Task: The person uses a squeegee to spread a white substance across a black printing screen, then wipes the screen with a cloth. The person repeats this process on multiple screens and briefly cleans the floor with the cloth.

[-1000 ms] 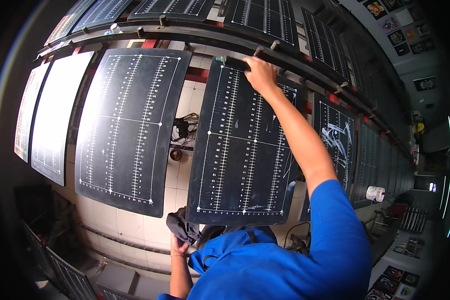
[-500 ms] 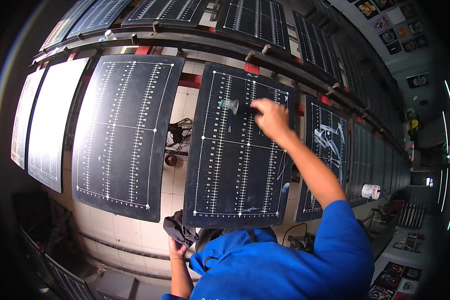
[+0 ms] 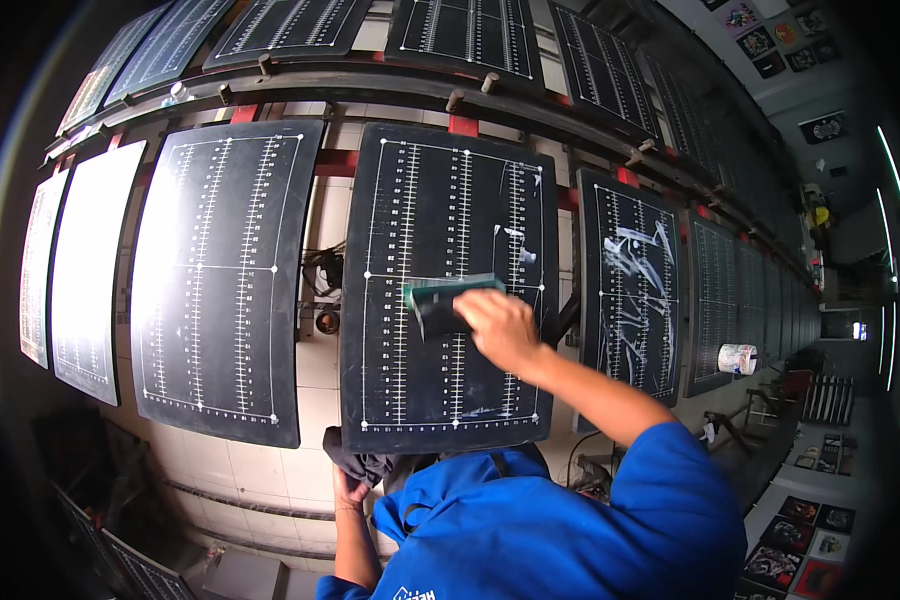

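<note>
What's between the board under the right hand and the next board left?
In the head view, left of that board: a red crossbar near the far end; nearer, a dark wiry object, a small round item and pale floor tiles.

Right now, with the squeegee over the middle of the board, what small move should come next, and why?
Probably draw the right hand and squeegee toward the body, to the board's near edge: the squeegee is about mid-board, and a pale smear shows near that edge.
</note>
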`<control>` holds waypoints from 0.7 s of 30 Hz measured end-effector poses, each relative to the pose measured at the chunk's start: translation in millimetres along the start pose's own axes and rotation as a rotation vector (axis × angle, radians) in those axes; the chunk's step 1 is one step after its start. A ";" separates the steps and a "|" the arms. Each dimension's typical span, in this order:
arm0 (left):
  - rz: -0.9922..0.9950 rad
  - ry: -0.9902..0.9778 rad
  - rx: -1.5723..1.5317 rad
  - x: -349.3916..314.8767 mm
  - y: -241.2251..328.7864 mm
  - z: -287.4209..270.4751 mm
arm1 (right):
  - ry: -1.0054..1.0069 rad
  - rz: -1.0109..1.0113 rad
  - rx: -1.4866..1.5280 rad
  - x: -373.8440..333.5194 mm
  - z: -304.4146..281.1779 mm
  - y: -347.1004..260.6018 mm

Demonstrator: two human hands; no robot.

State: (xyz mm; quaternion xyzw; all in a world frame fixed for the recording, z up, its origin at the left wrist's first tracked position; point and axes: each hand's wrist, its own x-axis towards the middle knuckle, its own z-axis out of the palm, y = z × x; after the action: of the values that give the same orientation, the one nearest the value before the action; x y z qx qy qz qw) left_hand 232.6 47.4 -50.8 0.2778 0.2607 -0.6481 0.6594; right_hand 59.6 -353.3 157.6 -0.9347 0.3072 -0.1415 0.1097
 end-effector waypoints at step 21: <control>0.057 0.011 -0.041 0.9 -138.6 31.0 | -0.114 0.073 0.082 -109.8 -56.5 45.5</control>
State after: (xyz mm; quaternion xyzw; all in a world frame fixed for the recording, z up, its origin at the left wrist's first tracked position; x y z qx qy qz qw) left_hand 93.7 24.1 -33.4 0.2751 0.2695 -0.6222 0.6816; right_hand -68.6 -329.4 175.6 -0.9240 0.3283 -0.0963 0.1706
